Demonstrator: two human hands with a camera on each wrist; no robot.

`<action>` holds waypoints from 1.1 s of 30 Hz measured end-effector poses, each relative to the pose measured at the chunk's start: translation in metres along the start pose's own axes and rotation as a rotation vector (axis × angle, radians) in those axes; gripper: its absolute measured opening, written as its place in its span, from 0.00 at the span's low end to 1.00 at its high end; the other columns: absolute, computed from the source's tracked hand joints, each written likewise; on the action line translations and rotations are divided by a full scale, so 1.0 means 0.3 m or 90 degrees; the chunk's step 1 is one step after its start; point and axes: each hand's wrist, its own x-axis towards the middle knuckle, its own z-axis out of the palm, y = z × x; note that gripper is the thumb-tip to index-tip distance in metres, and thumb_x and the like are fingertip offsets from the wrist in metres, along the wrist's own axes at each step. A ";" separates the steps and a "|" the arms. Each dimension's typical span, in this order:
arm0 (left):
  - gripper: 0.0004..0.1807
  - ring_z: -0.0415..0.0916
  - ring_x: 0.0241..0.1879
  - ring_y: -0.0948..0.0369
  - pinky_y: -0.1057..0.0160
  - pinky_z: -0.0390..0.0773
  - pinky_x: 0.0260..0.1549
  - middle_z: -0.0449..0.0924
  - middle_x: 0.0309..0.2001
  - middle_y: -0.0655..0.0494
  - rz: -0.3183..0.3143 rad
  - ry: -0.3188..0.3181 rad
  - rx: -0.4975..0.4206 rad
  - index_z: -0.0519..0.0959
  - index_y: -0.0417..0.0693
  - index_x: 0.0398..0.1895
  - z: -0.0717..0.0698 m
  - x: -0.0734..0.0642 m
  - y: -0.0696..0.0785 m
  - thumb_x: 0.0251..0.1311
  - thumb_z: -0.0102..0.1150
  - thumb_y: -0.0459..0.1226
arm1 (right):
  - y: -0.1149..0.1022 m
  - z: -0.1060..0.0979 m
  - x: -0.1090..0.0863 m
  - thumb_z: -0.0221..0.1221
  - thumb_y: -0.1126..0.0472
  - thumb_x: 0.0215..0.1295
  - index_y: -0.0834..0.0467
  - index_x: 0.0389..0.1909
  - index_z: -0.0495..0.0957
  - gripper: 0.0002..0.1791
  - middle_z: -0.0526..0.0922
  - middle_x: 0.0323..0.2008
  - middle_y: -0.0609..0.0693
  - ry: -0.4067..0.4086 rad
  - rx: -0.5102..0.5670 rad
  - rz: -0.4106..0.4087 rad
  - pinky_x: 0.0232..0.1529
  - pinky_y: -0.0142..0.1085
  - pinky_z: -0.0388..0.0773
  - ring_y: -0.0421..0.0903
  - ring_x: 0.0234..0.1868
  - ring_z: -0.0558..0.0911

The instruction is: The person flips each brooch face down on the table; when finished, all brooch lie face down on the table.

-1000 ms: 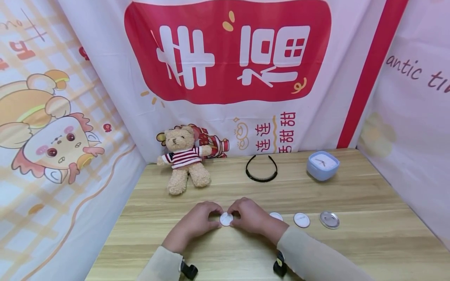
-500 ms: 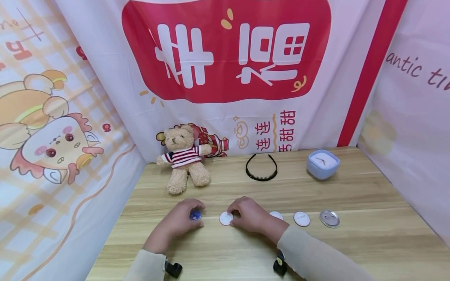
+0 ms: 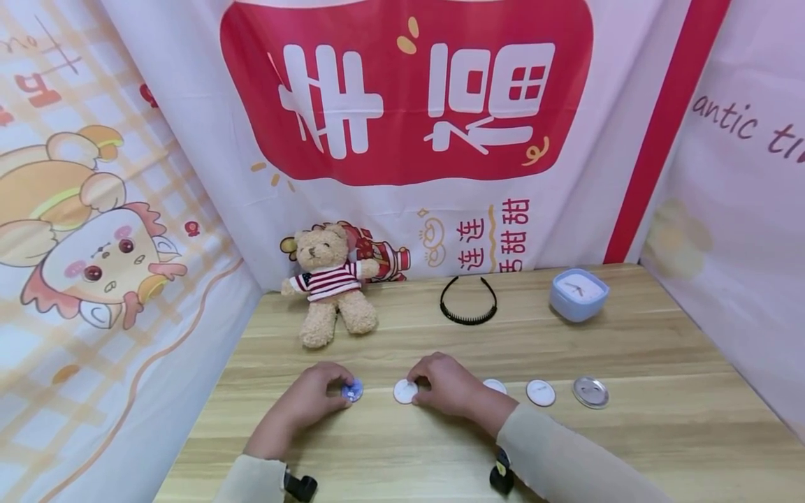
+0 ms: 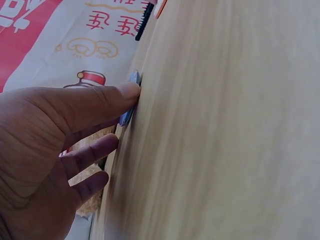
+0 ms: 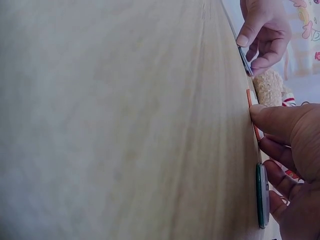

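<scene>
A blue round badge (image 3: 354, 391) lies on the wooden table, its left edge between the thumb and fingers of my left hand (image 3: 312, 395). In the left wrist view, the thumb presses the rim of this badge (image 4: 131, 105) while the other fingers stand apart. To its right, my right hand (image 3: 448, 385) pinches the right edge of a white round badge (image 3: 403, 392). The right wrist view shows an orange rim on that badge (image 5: 254, 120). Another white badge (image 3: 495, 385) is partly hidden behind the right hand; the right wrist view shows a dark green rim there.
Further right lie a white badge (image 3: 540, 392) and a silver metal disc (image 3: 590, 392). Along the back are a teddy bear (image 3: 330, 279) in a striped top, a black headband (image 3: 468, 320) and a blue clock (image 3: 578, 296). Printed cloth walls surround the table (image 3: 402, 461).
My left hand has left the white badge and moved left to the blue badge, which it first covered and now holds by the left edge. The right hand has stayed on the white badge.
</scene>
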 end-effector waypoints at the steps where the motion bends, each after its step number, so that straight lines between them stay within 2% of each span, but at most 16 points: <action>1: 0.14 0.82 0.60 0.55 0.41 0.77 0.69 0.87 0.51 0.67 0.005 -0.001 0.006 0.88 0.62 0.45 0.001 0.001 0.002 0.58 0.82 0.37 | 0.000 0.001 0.000 0.78 0.54 0.65 0.50 0.49 0.91 0.14 0.91 0.48 0.42 0.000 0.000 -0.001 0.60 0.41 0.82 0.41 0.52 0.83; 5: 0.14 0.82 0.60 0.55 0.42 0.78 0.69 0.87 0.51 0.68 0.020 -0.001 0.015 0.89 0.62 0.44 0.006 0.002 0.009 0.58 0.82 0.38 | 0.000 0.001 -0.002 0.78 0.54 0.65 0.50 0.50 0.91 0.14 0.91 0.50 0.42 -0.002 -0.002 -0.003 0.62 0.42 0.82 0.42 0.54 0.84; 14: 0.14 0.82 0.60 0.57 0.44 0.79 0.68 0.88 0.51 0.69 0.004 -0.003 0.011 0.89 0.66 0.44 0.013 0.001 0.005 0.58 0.82 0.39 | -0.018 0.001 0.020 0.78 0.49 0.64 0.50 0.54 0.89 0.20 0.89 0.50 0.41 -0.014 0.010 0.001 0.60 0.41 0.81 0.40 0.52 0.83; 21: 0.14 0.83 0.58 0.58 0.45 0.80 0.66 0.87 0.50 0.70 0.010 0.002 0.009 0.89 0.65 0.44 0.012 0.006 0.001 0.57 0.83 0.41 | -0.056 0.018 0.062 0.76 0.49 0.65 0.51 0.59 0.88 0.23 0.89 0.54 0.42 -0.026 -0.003 -0.016 0.64 0.39 0.80 0.43 0.57 0.83; 30: 0.13 0.82 0.58 0.59 0.45 0.80 0.66 0.87 0.50 0.70 0.005 -0.001 0.011 0.89 0.66 0.43 0.013 0.006 0.000 0.58 0.83 0.41 | -0.098 0.055 0.102 0.76 0.46 0.65 0.47 0.62 0.86 0.26 0.88 0.57 0.40 -0.043 -0.011 -0.004 0.71 0.40 0.77 0.44 0.62 0.82; 33: 0.14 0.82 0.58 0.60 0.45 0.80 0.66 0.87 0.50 0.71 0.005 -0.002 0.012 0.88 0.67 0.43 0.011 0.005 -0.002 0.57 0.83 0.41 | -0.110 0.066 0.118 0.76 0.46 0.65 0.47 0.62 0.86 0.26 0.88 0.58 0.41 -0.041 -0.021 -0.014 0.72 0.40 0.77 0.45 0.64 0.82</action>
